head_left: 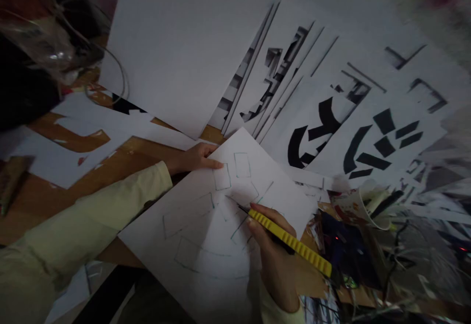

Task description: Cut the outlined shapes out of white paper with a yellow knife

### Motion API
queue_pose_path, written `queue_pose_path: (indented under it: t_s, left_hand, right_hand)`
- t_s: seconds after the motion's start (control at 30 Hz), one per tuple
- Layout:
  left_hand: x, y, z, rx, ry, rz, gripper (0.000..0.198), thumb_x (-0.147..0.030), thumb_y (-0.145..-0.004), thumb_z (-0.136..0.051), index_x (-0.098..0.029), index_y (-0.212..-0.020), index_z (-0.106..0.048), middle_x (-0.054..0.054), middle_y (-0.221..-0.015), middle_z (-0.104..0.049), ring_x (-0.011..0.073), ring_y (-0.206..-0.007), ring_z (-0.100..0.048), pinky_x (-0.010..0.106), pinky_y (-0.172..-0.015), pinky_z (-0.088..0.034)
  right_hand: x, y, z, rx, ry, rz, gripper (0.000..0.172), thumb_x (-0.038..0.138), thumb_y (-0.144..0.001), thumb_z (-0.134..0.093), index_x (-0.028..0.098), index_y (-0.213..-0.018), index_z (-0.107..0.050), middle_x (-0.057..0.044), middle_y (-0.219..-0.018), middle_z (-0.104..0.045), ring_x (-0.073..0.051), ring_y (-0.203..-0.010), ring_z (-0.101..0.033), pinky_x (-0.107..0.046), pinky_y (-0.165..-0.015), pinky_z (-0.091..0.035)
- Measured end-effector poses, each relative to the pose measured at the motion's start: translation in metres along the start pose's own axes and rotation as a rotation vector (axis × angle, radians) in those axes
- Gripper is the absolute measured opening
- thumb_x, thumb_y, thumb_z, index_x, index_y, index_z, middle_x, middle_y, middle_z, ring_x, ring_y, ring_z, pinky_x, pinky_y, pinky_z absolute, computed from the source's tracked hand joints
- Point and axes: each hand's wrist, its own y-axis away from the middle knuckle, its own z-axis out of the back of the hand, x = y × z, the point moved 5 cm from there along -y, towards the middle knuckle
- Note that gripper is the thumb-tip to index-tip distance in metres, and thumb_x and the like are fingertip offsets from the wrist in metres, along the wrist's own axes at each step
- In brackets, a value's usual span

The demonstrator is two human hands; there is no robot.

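A white sheet [206, 226] with green-outlined rectangles and curved shapes lies in front of me on the wooden table [121, 160]. My left hand [196, 159] rests on the sheet's upper left edge, fingers flat and pressed together against the paper. My right hand [274, 255] is closed around a yellow utility knife [294, 243]. The knife's dark tip touches the sheet near the drawn lines at its middle. Pale yellow sleeves cover both of my arms.
Several white sheets with black cut-out patterns [353, 137] fan across the top and right. A large blank sheet [184, 44] lies at the top left. A paper cup [370, 206] and dark clutter sit at the right. Clear plastic [44, 39] lies at the far left.
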Motion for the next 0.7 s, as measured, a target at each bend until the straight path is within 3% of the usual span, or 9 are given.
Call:
queue_pose_path:
  t_s: [0.1,0.2,0.4,0.6,0.7]
  left_hand:
    - [0.003,-0.001,0.002,-0.013,-0.011,-0.010,0.024,-0.035,-0.065,-0.085,-0.018,-0.080,-0.075,0.003,-0.079,-0.076,0.0177,-0.075,-0.066,0.022,-0.058,-0.046]
    - [0.006,-0.003,0.003,0.006,-0.030,-0.017,0.029,-0.035,-0.064,-0.087,-0.015,-0.082,-0.076,0.005,-0.085,-0.076,0.0174,-0.074,-0.065,0.023,-0.060,-0.046]
    - [0.010,-0.005,0.003,0.054,-0.014,-0.017,0.034,-0.040,-0.064,-0.088,-0.017,-0.087,-0.078,0.006,-0.087,-0.077,0.0197,-0.073,-0.067,0.025,-0.060,-0.048]
    - [0.008,-0.004,0.002,0.065,0.042,0.016,0.035,-0.037,-0.061,-0.091,-0.017,-0.087,-0.080,0.008,-0.087,-0.078,0.0220,-0.073,-0.069,0.026,-0.058,-0.048]
    - [0.013,-0.005,0.008,-0.077,0.144,0.012,0.034,-0.032,-0.057,-0.095,-0.015,-0.083,-0.080,0.007,-0.082,-0.076,0.0220,-0.073,-0.068,0.027,-0.061,-0.048]
  right_hand:
    - [-0.006,0.004,0.004,0.049,-0.102,-0.082,0.024,0.044,-0.085,-0.082,0.029,-0.104,-0.084,-0.004,-0.102,-0.082,-0.022,-0.091,-0.075,-0.031,-0.081,-0.061]
    - [-0.009,0.004,0.011,-0.021,-0.107,-0.102,0.021,0.042,-0.086,-0.082,0.029,-0.101,-0.084,-0.004,-0.105,-0.080,-0.021,-0.099,-0.073,-0.030,-0.088,-0.058]
    - [-0.011,-0.018,0.005,0.083,-0.232,-0.138,0.023,0.039,-0.080,-0.087,0.024,-0.090,-0.073,-0.001,-0.089,-0.074,-0.020,-0.092,-0.070,-0.028,-0.077,-0.054]
    - [-0.009,-0.032,0.006,-0.070,-0.227,-0.089,0.037,0.035,-0.072,-0.094,0.024,-0.100,-0.072,0.001,-0.100,-0.072,-0.016,-0.090,-0.066,-0.028,-0.082,-0.051]
    - [-0.010,-0.035,0.006,-0.134,-0.324,-0.121,0.034,0.038,-0.073,-0.092,0.023,-0.097,-0.073,0.001,-0.098,-0.070,-0.015,-0.090,-0.065,-0.027,-0.082,-0.051]
